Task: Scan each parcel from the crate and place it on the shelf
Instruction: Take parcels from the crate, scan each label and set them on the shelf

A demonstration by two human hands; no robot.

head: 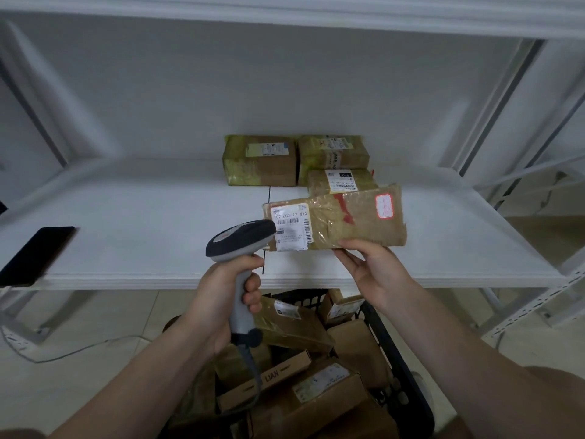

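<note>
While the left hand curls round the grey handle of the scanner, with its dark head just beside the white label, the right hand grips the flat parcel by its near long edge and holds it tilted up just over the front of the shelf. Thin brown card under glossy clear tape, this parcel looks light and fairly stiff. The tape is probably slick, so an edge grip clear of the label suits the scan, and a hold nearer the middle would likely steady it for setting down. Behind it, at the back of the white board, a left parcel and a right parcel sit side by side, with a smaller parcel just in front of the right one. A dark phone lies at the shelf's left end. Below, the black crate holds more brown boxes in a loose heap, and a thin cable trails over the pale floor.
</note>
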